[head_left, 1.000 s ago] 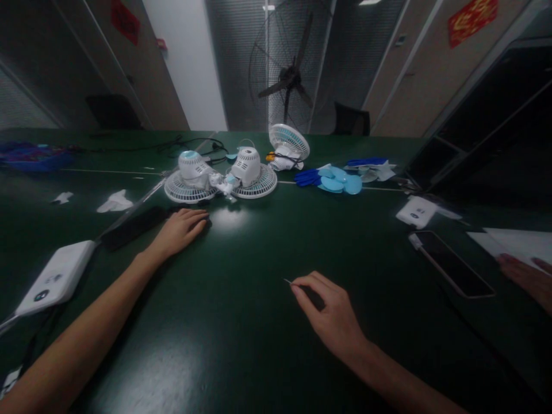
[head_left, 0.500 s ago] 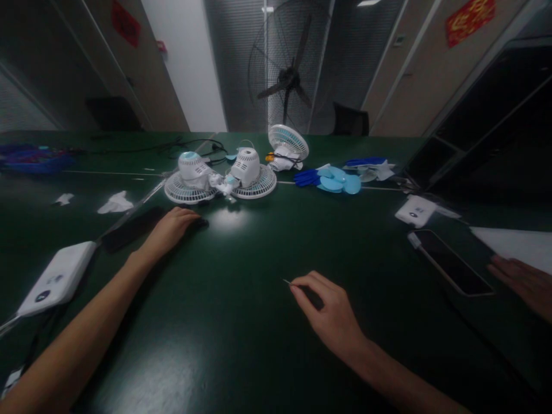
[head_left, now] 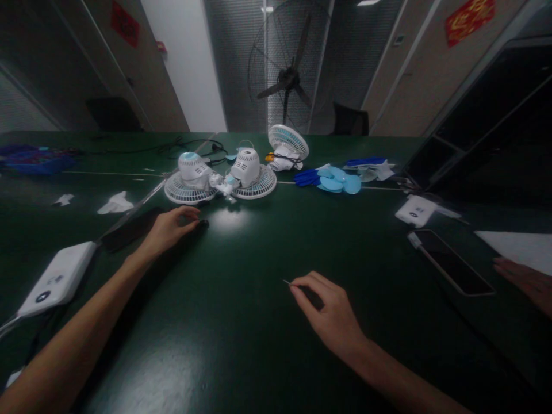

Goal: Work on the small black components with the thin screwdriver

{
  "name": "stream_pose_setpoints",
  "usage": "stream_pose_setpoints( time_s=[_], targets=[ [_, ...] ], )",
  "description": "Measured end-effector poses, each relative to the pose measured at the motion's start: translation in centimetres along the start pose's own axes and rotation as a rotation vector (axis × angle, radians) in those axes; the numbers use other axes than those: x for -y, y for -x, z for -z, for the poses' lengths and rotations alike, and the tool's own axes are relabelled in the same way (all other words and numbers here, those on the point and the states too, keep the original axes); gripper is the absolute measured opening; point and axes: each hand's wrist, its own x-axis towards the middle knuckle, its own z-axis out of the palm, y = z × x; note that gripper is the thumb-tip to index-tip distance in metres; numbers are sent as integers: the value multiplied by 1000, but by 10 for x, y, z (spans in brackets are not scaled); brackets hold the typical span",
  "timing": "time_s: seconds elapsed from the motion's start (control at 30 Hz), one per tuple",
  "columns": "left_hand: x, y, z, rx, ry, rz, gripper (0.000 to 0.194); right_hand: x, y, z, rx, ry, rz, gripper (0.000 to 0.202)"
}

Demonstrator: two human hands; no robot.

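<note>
View: head camera, looking forward and down over the table
Near: both forearms
Far: standing fan, wall

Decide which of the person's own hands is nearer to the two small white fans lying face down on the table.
Left. The left hand lies just in front of the fans, on a small dark object. The right hand is farther back toward the camera, pinching a thin pin.

Bare green table is lying open between the left hand and right hand. Small white fans are crowding just beyond the left hand; a phone is lying right of the right hand.
</note>
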Motion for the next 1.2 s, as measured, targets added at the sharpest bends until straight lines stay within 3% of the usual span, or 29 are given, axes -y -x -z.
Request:
stream_pose_setpoints(
  time_s=[0.47,0.67,0.77,1.0,1.1,1.2],
  targets=[
    [-8,1,-2,-11,-40,-27,62,-1,-1,1,7,22,12,19],
    [-8,2,-7,48,3,-47,58,-2,0,0,-1,25,13,18],
    [-34,8,-19,141,82,-98,50,-2,0,-1,-4,39,15,16],
    [-145,54,-66,462,392,-390,39,-3,2,-3,36,120,93,16],
    [-164,69,-77,494,458,-456,41,-4,4,-5,31,162,133,18],
    [-166,74,-81,493,487,-455,43,-4,5,-6,31,189,144,18]
  ],
)
